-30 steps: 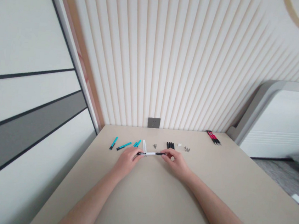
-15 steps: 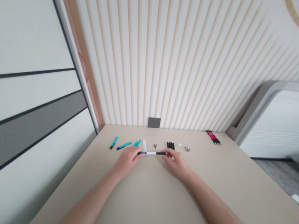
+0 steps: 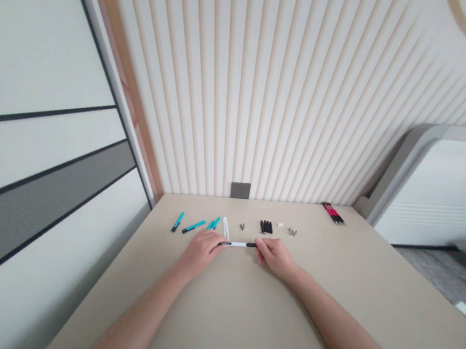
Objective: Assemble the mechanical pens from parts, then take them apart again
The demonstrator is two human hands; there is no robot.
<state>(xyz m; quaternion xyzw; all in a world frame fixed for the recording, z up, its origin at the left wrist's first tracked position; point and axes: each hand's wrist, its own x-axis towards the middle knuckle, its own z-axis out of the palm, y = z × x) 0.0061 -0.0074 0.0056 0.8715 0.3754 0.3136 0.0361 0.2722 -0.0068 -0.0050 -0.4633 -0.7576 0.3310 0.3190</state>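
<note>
A slim white pen with black ends [image 3: 238, 244] lies level between my hands, just above or on the table. My left hand [image 3: 203, 249] is closed on its left black end. Fingers of my right hand [image 3: 276, 256] pinch the black grip at the other end; its tip is hidden by them. Beyond my left hand rest white pen tubes [image 3: 226, 227] and several turquoise-and-black pen parts [image 3: 193, 226]. A row of black grips [image 3: 266, 226] lies behind my right hand, with small grey metal tips [image 3: 292, 232] to its right.
On the beige table [image 3: 218, 312], red-and-black pens [image 3: 334, 214] lie at the far right. A small white piece [image 3: 280, 224] and a few grey bits [image 3: 242, 227] sit near the back. A ribbed wall with a socket [image 3: 240, 190] closes off the rear.
The pen has come slightly nearer to me. My right hand has turned and closed further over its right end, covering the tip that showed before.
</note>
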